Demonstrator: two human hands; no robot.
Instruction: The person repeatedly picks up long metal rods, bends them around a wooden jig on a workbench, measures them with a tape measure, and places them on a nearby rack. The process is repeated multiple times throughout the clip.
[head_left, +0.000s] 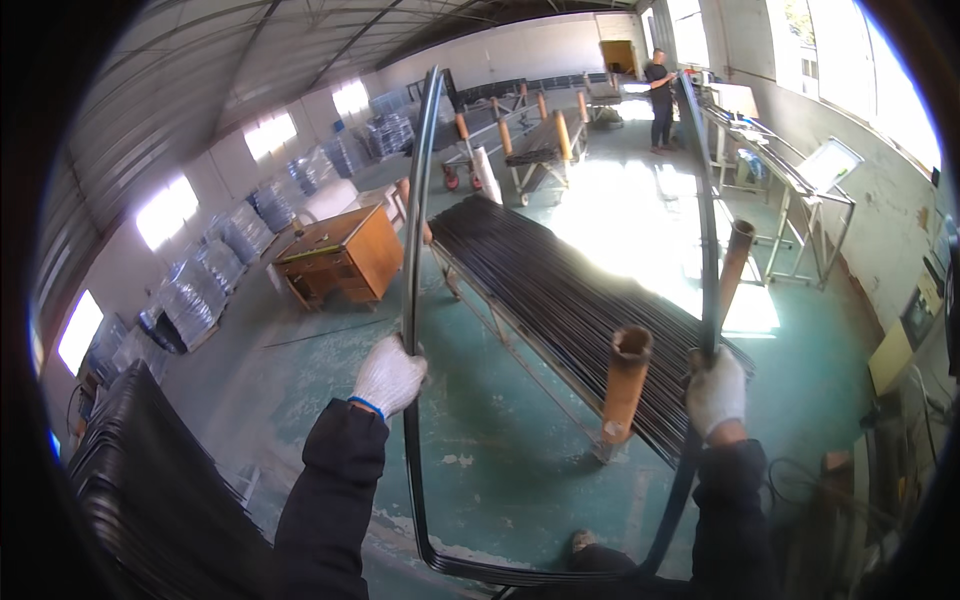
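Both hands wear white knitted work gloves, ribbed and soft-looking, with dark sleeves behind them. The left hand (388, 375) is clenched around the left leg of a dark metal frame (415, 200), and the right hand (716, 390) is clenched around the frame's right leg.

The frame is a thin, smooth, dark bar bent into a long U. Its two legs rise well above the hands toward the roof, and below the hands they run down to rounded corners joined by a short cross-piece near the person's shoe (581, 543). The fisheye view bows both legs outward. The surface looks matt black with a faint sheen along the left leg.

Between the hands and beyond them stands a long metal rack (480, 300) carrying a flat stack of dark rods (560, 280), fine and parallel like ribbing. Just left of the right hand an upright orange-brown tube post (625, 385), hollow and round-mouthed, rises from the rack; another post (737, 255) stands above the right hand. Left of the left hand sits a wooden cabinet (345, 255) on a worn, patchy green floor (500, 450). Far beyond the right hand a person (660, 95) stands by a workbench.
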